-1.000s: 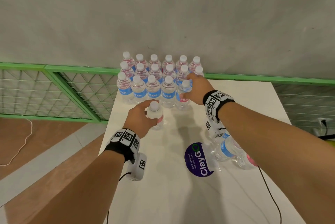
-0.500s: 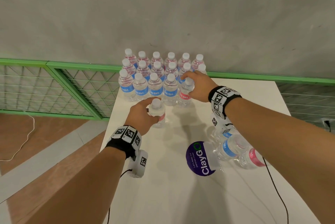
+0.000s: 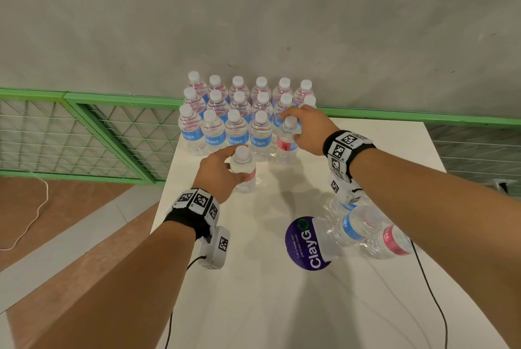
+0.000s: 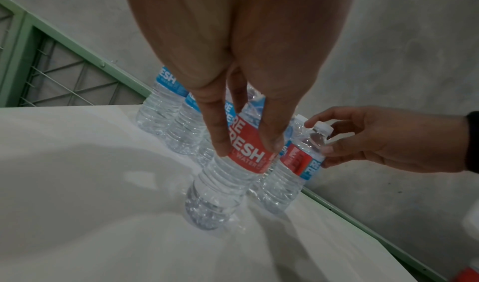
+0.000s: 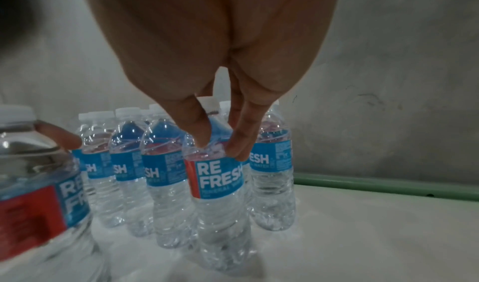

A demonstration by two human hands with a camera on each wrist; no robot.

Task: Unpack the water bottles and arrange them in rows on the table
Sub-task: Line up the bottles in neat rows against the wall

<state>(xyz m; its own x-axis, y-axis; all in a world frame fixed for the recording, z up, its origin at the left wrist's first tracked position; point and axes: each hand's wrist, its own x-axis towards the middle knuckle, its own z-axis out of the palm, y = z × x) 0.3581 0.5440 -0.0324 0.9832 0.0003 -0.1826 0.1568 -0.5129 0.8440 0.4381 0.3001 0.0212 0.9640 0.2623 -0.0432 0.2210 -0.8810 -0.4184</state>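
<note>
Three rows of clear water bottles (image 3: 238, 111) with white caps stand at the far end of the white table (image 3: 282, 306). My left hand (image 3: 218, 172) grips the shoulder of a red-labelled bottle (image 3: 244, 176) (image 4: 233, 173), which is alone in front of the rows with its base at the tabletop. My right hand (image 3: 306, 128) (image 4: 376, 141) pinches the neck of another bottle (image 3: 287, 141) (image 5: 217, 184) at the right end of the front row. Several more bottles (image 3: 361, 228) lie in torn clear wrap under my right forearm.
A purple ClayGo sticker (image 3: 307, 244) is on the table beside the wrap. A green mesh railing (image 3: 84, 134) runs behind and to the left of the table, with the grey wall (image 3: 253, 10) beyond. Thin cables (image 3: 434, 300) trail over the near right of the table.
Both hands stay on the same bottles in nearly the same spots. The head view has shifted a little, so the rows sit higher in the picture.
</note>
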